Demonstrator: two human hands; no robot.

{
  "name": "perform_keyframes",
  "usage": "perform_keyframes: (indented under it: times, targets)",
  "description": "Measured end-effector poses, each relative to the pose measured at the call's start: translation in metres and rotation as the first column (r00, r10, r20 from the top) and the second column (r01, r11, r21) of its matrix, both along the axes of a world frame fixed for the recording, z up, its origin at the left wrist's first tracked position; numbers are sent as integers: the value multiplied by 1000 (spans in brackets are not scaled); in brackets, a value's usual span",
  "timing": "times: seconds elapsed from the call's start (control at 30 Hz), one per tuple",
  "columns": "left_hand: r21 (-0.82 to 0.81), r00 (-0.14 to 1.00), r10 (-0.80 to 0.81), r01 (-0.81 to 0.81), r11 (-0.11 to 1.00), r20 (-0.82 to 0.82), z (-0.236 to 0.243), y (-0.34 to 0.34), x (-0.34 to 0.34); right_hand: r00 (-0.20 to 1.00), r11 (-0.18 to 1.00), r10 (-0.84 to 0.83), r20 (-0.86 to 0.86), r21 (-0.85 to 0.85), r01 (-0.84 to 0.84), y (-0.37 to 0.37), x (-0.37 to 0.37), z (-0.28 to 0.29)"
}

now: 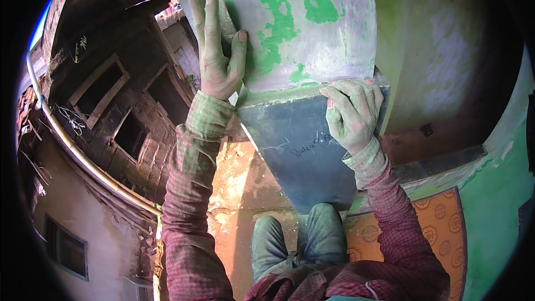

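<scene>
A pillar-like wall face [340,39] in worn whitish and green paint stands in front of me. Beneath it is a dark blue-grey panel [301,156] with handwriting and pale scratches. My left hand [220,61] lies along the wall's left edge, fingers stretched and thumb apart, beside a pale, rough-edged strip [225,19]. At the narrow ledge [278,96] between paint and panel, my right hand [356,111] has its fingers bent and drawn together. Whatever lies under those fingertips is hidden. Pale dust coats both hands and cuffs.
To the right, a low dark-topped sill [440,164] meets a green wall [496,212], above an orange patterned floor covering [440,223]. On the left, a long pale pipe [89,164] runs before an old building with dark openings. My knees [298,234] are close below the panel.
</scene>
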State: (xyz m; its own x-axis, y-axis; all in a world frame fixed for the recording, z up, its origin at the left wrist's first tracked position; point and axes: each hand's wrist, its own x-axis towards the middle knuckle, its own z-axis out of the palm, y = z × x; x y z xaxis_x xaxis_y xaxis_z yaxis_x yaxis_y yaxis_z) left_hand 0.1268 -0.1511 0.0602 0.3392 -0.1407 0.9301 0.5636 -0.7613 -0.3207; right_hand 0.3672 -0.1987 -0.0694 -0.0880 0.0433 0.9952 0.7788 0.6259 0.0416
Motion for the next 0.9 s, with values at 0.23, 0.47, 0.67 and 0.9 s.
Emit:
perform_keyframes:
  times: [0.23,0.47,0.67,0.9]
  targets:
    - [-484,737,-264,627,611,622,-20,-9,16,1000,999,-4,-25,-41,3,-7,-10,13]
    - [-488,678,-218,681,546,702,-33,-27,26,940,931,316,-124,-150,-333,-13,-57,58]
    - [-464,600,-260,773,432,757,-33,-18,19,850,826,478,-221,-215,-521,-4,-86,81]
    - [-431,507,-336,859,277,794,-34,-23,20,859,851,437,-265,-187,-490,-1,-99,81]
